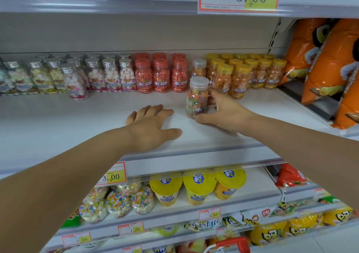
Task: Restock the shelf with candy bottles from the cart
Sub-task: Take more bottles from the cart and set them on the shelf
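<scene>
Fingers (pixel 153 110) of the left hand (pixel 153 125) lie flat and released on the shelf (pixel 77 120) near its front edge, holding nothing. Just to the right, the right hand (pixel 225 113) grasps an upright clear-lidded candy bottle (pixel 197 97) between thumb and fingers, midway across the shelf. Behind it, along the back edge, stand red-capped bottles (pixel 161 76), then yellow-capped bottles (pixel 242 78).

a pale back panel (pixel 174 31) spans the store shelving under even light. orange snack bags (pixel 320 64) crowd the right bay. yellow cups (pixel 198 186) sit one tier below.
</scene>
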